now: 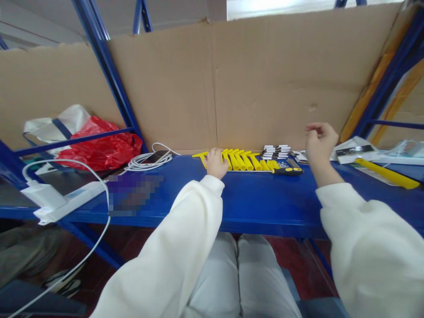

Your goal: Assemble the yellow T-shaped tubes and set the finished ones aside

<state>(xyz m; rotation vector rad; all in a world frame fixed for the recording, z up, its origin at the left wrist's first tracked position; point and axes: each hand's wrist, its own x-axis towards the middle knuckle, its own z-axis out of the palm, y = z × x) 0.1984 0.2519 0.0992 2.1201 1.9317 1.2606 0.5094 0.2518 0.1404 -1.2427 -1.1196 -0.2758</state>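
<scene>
A row of yellow T-shaped plastic handles (241, 160) lies along the back of the blue shelf (265, 203). My left hand (217, 163) is at the row's left end, its fingers curled down over one yellow handle (200, 155) whose end sticks out on the left. My right hand (320, 140) is raised to the right of the row, fingers bent in and closed; whatever they may hold is hidden. Between the hands lie a screwdriver (289, 171) with a black and yellow grip, short yellow pieces (269, 164) and a stack of white and black packets (276, 152).
A cardboard panel (258, 84) stands behind the shelf. Leftward are a coiled white cable (145, 162), a red plastic bag (99, 143) and a white power strip (71, 203). On the right, a long yellow tool (387, 173) lies near plastic packages (356, 151). Blue posts (112, 79) flank the space.
</scene>
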